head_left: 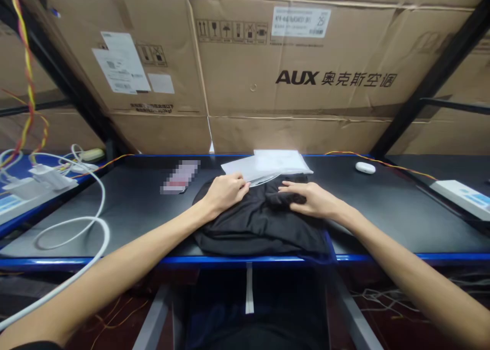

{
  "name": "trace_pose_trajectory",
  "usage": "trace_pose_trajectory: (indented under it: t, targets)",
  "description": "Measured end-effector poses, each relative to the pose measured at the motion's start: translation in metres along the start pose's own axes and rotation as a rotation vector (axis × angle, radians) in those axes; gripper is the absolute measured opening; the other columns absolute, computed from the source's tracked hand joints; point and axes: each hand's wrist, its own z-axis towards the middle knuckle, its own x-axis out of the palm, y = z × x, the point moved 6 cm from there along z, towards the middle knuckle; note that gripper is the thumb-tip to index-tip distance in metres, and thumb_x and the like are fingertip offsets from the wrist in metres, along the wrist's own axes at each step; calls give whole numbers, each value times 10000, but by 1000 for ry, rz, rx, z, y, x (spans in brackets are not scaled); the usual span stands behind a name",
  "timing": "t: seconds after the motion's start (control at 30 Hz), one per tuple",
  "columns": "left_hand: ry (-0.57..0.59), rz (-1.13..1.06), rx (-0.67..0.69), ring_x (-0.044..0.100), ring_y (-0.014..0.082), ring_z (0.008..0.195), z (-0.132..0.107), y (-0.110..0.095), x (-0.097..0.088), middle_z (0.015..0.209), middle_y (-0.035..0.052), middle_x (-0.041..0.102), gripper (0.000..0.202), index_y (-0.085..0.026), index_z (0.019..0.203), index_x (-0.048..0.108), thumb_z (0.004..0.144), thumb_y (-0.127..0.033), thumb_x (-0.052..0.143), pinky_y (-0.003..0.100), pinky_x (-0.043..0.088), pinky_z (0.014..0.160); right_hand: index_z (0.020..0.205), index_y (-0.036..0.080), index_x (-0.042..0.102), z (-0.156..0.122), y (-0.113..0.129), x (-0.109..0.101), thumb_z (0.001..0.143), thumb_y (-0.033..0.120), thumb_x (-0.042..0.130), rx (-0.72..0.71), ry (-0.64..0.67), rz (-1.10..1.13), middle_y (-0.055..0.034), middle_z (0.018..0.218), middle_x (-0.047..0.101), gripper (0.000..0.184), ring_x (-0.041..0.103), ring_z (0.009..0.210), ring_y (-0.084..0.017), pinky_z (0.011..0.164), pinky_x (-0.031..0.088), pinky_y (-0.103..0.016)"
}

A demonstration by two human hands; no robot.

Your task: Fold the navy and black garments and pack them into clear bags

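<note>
A black garment [260, 222] lies bunched on the dark table [133, 202], its near edge hanging a little over the blue front rim. My left hand [224, 192] rests on its far left part, fingers curled and pinching the cloth near a clear plastic bag [268, 164]. On the garment's far right part my right hand [312, 197] presses down, its fingers closed round a fold of the black fabric. The plastic bag lies flat just behind the garment, partly under it.
Large cardboard boxes [298, 74] wall off the back. A thick white cable [76, 227] loops on the left near white adapters [49, 176]. A small white case [365, 167] sits at the back right, a white device [461, 197] at the right edge. Black frame posts slant at both sides.
</note>
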Motion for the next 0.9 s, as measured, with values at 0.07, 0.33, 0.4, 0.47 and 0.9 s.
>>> trace_pose_trajectory:
  t: [0.07,0.33,0.4,0.47,0.9]
  targets:
    - [-19,-12,-12,710,245,904,1,2,-2,1121,105,725,399,-163,968,783,1024,-366,445,326,525,771,1331,213,676,-2,-2,-2,836,291,588,3,-28,11,-102,1448,590,508,605,1297,-322,1097,491,-466]
    - [-76,-3,-24,709,228,908,2,5,2,1161,99,700,259,-159,1050,756,984,-298,548,307,550,787,1363,225,652,-12,6,-16,846,221,616,-114,-175,111,-69,1342,689,518,653,1238,-275,1070,517,-420]
    - [-113,-19,-8,710,233,919,2,5,2,1180,99,693,243,-161,1088,747,960,-294,590,311,560,783,1361,226,651,-11,12,-18,859,215,619,-166,-210,109,-65,1361,678,503,618,1284,-265,1103,491,-413]
    - [-153,-61,18,710,228,918,2,4,3,1182,90,692,240,-172,1109,742,936,-291,625,310,569,793,1353,225,653,-7,19,-16,871,209,616,-219,-218,104,-68,1388,660,484,570,1339,-267,1128,468,-423]
    - [-234,-280,134,700,211,983,-2,-1,2,1181,58,694,354,-214,1155,715,849,-101,578,292,574,835,1439,247,588,40,32,15,798,168,653,-276,113,149,-96,1514,550,649,327,1509,-317,1174,367,-540]
